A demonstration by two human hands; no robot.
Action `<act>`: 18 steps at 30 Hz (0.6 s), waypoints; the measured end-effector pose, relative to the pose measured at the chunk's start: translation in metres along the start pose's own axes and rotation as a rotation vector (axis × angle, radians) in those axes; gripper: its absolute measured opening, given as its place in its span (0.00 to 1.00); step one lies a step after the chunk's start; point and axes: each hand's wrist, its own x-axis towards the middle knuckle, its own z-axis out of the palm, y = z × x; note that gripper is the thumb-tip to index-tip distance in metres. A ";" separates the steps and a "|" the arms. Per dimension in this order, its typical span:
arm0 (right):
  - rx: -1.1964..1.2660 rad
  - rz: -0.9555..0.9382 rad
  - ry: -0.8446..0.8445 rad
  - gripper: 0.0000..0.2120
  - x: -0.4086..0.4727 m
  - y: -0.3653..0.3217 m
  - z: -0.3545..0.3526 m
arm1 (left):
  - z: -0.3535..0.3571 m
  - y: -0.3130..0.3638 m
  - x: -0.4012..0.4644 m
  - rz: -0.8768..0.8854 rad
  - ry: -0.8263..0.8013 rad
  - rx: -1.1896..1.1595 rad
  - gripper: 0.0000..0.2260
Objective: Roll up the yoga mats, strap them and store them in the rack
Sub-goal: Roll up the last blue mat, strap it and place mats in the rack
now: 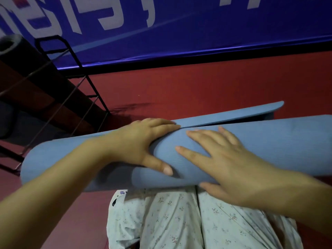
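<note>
A blue yoga mat (260,141), almost fully rolled, lies on red floor (197,87) before the person's knees. Left hand (142,141) presses its seam, fingers together; right hand (222,159) rests flat, fingers spread. A dark rack (75,69), possibly holding a black mat, stands left.

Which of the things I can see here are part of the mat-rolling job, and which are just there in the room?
Part of the job:
- blue yoga mat, nearly rolled, last flap loose
- left hand and right hand, both on the roll
- black wire rack
- dark rolled mat at the rack

Just there:
- blue banner on the wall
- red floor
</note>
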 end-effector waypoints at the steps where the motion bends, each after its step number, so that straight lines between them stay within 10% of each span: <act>1: -0.026 0.031 -0.014 0.41 0.003 -0.002 0.005 | -0.005 -0.003 0.003 -0.046 -0.005 -0.020 0.50; 14: -0.131 0.131 -0.064 0.59 0.056 -0.004 0.015 | -0.036 -0.030 0.047 -0.370 -0.085 -0.235 0.39; 18: -0.155 0.160 -0.182 0.64 0.079 0.011 0.016 | -0.026 -0.039 0.054 -0.447 0.178 -0.105 0.29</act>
